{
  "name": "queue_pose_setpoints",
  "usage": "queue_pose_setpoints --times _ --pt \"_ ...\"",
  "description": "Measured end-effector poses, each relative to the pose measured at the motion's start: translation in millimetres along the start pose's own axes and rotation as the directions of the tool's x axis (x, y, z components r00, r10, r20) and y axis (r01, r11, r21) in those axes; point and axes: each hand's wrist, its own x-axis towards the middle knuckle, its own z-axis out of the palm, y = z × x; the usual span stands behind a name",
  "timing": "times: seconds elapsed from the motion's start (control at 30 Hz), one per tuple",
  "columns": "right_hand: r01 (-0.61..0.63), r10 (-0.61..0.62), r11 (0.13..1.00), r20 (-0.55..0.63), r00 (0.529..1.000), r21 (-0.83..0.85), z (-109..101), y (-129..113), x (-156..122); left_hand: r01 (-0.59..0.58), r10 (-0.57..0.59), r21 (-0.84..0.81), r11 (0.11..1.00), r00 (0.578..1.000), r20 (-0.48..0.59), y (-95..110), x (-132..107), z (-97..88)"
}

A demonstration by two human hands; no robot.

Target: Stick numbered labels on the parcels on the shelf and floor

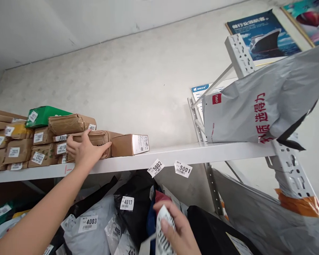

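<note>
My left hand (87,150) reaches up to the top shelf and grips the end of a brown cardboard box (99,136), thumb on its right side and fingers on its left. Most of that box's front is hidden by the hand. Just right of it lies another cardboard box (123,144) with a white printed label on its end. Low in the view, my right hand (179,230) pinches a strip of white number labels (163,230), blurred, its digits partly readable. Two labels, 5002 (156,168) and 5001 (183,169), stick to the shelf edge.
Several labelled boxes stack at the left, including a green box (46,117). A large grey plastic bag (236,109) rests on the shelf's right end by a perforated metal post (239,55). Below, the lower level holds bagged parcels, among them a black one (135,198) marked 4017.
</note>
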Motion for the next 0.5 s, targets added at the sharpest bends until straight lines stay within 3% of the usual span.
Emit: queue_pose_setpoints --times 0.1,0.17,0.3,0.5 --pt "0.031 -0.035 0.999 -0.261 0.965 -0.02 12 -18 31 -0.012 0.012 0.005 1.0 1.0 0.012 -7 6 -1.3" --pt "0.062 -0.081 0.996 -0.345 0.935 -0.065 20 -22 52 -0.11 0.11 -0.007 0.994 0.994 -0.013 -13 9 -1.4" --pt "0.144 -0.166 0.986 -0.375 0.912 -0.086 29 -15 77 -0.341 0.346 0.068 0.937 0.936 -0.072 -24 14 0.1" --pt "0.161 -0.174 0.985 -0.404 0.898 -0.065 30 1 73 -0.434 0.451 0.158 0.887 0.888 -0.093 -33 21 1.9"
